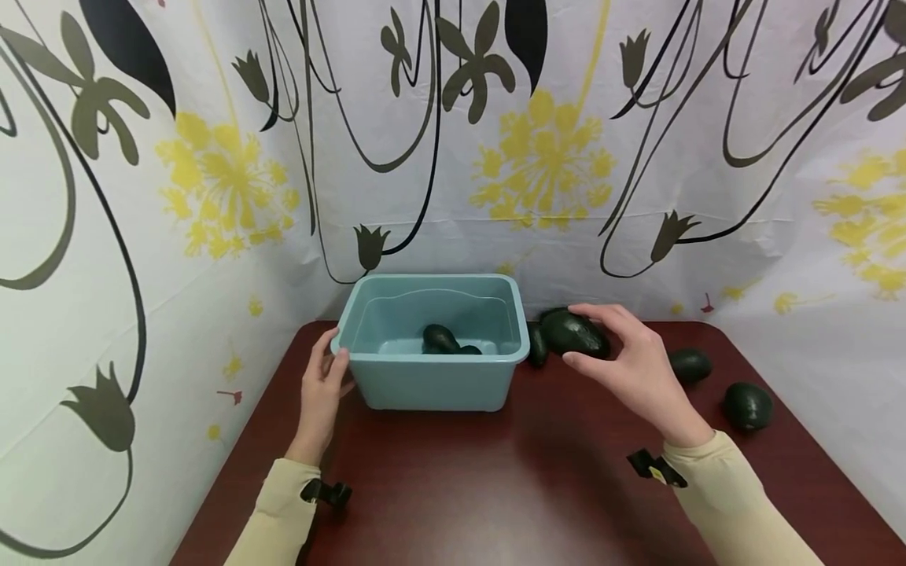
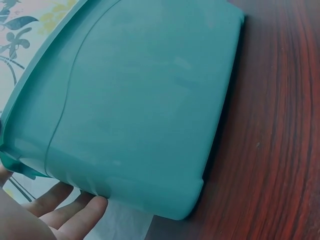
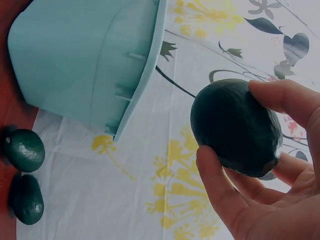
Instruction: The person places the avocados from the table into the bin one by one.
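Note:
A light blue plastic bin (image 1: 432,384) stands on the table, with dark green avocados (image 1: 440,338) on its floor. At its left end my left hand (image 1: 324,389) holds the rim and corner; in the left wrist view several fingertips (image 2: 97,202) lie against the outer wall under the rim. To the right of the bin, my right hand (image 1: 637,369) grips a dark green avocado (image 3: 235,127) between thumb and fingers, raised above the table. Another avocado (image 1: 537,346) lies close beside the bin's right wall, partly hidden by the held one.
Two more avocados, one farther back (image 1: 690,365) and one nearer (image 1: 748,406), lie on the right side of the dark red wooden table (image 1: 453,479). A floral patterned cloth (image 1: 439,189) hangs behind and at both sides. Each sleeve has a black wrist camera.

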### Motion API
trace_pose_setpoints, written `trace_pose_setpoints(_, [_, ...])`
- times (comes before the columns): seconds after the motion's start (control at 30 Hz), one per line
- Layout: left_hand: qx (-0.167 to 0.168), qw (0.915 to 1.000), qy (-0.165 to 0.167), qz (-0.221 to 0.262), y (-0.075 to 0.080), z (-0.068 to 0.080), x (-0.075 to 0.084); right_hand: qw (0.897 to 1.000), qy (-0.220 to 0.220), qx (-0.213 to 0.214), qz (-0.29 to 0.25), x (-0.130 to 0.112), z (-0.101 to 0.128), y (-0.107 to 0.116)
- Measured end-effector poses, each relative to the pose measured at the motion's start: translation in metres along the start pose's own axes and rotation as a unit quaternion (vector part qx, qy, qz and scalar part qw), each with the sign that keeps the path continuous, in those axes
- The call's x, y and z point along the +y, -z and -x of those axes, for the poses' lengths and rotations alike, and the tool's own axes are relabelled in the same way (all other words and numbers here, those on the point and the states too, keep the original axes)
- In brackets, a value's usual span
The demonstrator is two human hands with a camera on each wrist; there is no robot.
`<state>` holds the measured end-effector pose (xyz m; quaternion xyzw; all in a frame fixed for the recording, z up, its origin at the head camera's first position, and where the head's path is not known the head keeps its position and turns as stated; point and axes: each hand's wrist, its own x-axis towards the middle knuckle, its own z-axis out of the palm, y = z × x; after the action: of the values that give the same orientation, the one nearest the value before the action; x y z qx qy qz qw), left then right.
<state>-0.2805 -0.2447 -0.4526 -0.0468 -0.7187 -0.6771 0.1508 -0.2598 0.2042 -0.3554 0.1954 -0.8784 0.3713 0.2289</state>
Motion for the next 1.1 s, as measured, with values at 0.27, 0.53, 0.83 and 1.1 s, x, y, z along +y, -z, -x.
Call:
trace_pose_setpoints(0.27, [0.007,0.9999,0.008,-0.008,-0.002,0.002,0.003,1.000,0.008,0.006,-0.003,-0.010,-0.007,-0.004])
trace_pose_setpoints(0.53, [0.016,0.9997,0.018,-0.007,-0.003,0.003,0.004,1.000,0.022,0.012,-0.011,-0.012,-0.015,-0.009])
trace_pose_setpoints(0.83, [0.016,0.9997,0.016,-0.006,-0.005,0.000,0.003,0.999,0.027,0.011,-0.028,-0.012,-0.027,-0.017])
trace_pose_setpoints(1.1, [0.022,0.9996,0.018,-0.005,-0.005,0.002,0.004,0.999,0.019,-0.004,-0.036,-0.012,-0.036,-0.029])
